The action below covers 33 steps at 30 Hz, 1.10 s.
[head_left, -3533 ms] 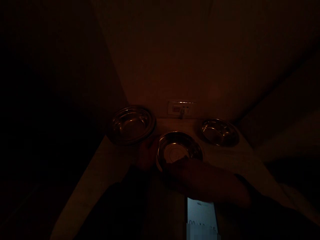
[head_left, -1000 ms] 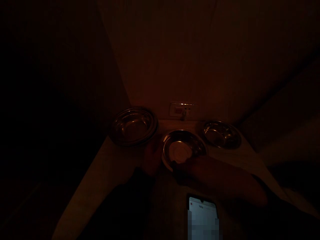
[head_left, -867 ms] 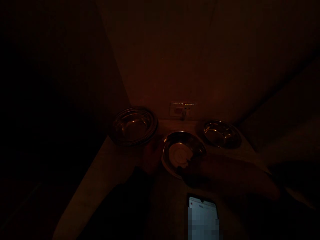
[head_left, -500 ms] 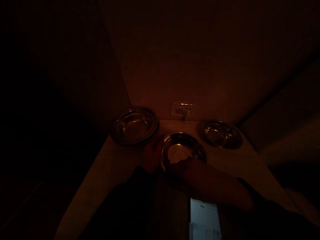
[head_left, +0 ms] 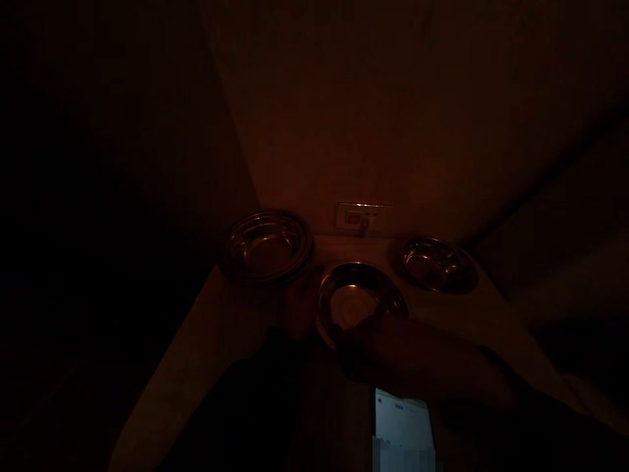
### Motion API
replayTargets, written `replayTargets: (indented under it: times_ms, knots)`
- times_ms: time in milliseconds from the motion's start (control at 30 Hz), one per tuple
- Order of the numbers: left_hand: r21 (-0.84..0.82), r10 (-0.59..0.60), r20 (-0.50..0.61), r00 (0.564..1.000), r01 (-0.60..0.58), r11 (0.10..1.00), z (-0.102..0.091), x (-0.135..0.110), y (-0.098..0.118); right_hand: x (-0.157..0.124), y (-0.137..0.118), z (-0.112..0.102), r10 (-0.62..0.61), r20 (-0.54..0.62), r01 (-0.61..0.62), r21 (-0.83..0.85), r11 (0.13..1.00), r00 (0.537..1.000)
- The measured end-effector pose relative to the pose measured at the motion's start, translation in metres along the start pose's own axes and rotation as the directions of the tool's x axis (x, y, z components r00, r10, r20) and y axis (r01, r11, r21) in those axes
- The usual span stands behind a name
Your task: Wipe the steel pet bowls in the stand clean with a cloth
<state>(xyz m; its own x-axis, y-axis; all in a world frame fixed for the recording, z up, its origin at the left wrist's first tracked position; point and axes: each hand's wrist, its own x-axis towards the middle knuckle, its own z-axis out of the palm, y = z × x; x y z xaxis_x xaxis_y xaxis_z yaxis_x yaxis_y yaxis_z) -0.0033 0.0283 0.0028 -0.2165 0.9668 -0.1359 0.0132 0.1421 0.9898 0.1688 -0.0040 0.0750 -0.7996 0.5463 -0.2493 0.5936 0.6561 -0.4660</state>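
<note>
Wall (head_left: 339, 118) and table (head_left: 191, 360) are dimly lit; a metal bowl (head_left: 352, 305) is placed on the table, overlapped at its near rim by the right hand (head_left: 371, 341), flanked by the left hand (head_left: 299, 305); how the fingers are held cannot be told; around them, a dish (head_left: 266, 249) is seen at left, a second dish (head_left: 437, 265) at right, a lit phone (head_left: 403, 416) in front.

The wall socket (head_left: 364, 217) and wooden tabletop (head_left: 196, 347) show a dim room of unclear kind
</note>
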Motion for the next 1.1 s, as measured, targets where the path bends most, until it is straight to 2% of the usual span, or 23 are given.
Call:
replayTargets:
  times_ms: [133, 367, 567, 733, 867, 967, 1100]
  knots:
    - [0.010, -0.010, -0.028, 1.000, 0.010, 1.000, -0.001, -0.002, 0.003, 0.009, -0.006, 0.012, 0.013, -0.052, -0.015, -0.023, 1.000, 0.999]
    - [0.008, 0.033, 0.109, 0.993, -0.034, 0.999, 0.001, -0.005, 0.000, 0.015, 0.003, 0.018, 0.111, -0.176, -0.110, 0.018, 0.994, 0.978]
    - [0.036, 0.045, 0.068, 0.997, -0.048, 0.998, 0.006, -0.009, 0.000, 0.027, 0.002, 0.028, 0.173, -0.281, -0.171, 0.032, 0.985, 0.944]
    - [0.036, 0.085, 0.078, 0.993, -0.088, 0.995, 0.005, -0.009, -0.002, 0.020, 0.004, 0.026, 0.136, -0.227, -0.155, -0.070, 0.985, 0.964]
    - [0.016, 0.075, 0.048, 0.996, -0.075, 0.997, 0.003, -0.006, -0.004, -0.001, 0.013, 0.008, 0.076, -0.087, -0.079, -0.039, 0.996, 0.993]
    - [0.032, 0.079, 0.027, 0.996, -0.080, 0.996, 0.002, -0.004, -0.004, -0.012, 0.019, -0.005, 0.048, -0.011, -0.049, -0.026, 0.998, 0.999]
    - [0.059, 0.058, 0.028, 0.998, -0.060, 0.996, 0.001, -0.003, 0.000, -0.005, 0.013, 0.000, 0.018, -0.020, -0.019, -0.027, 0.999, 1.000]
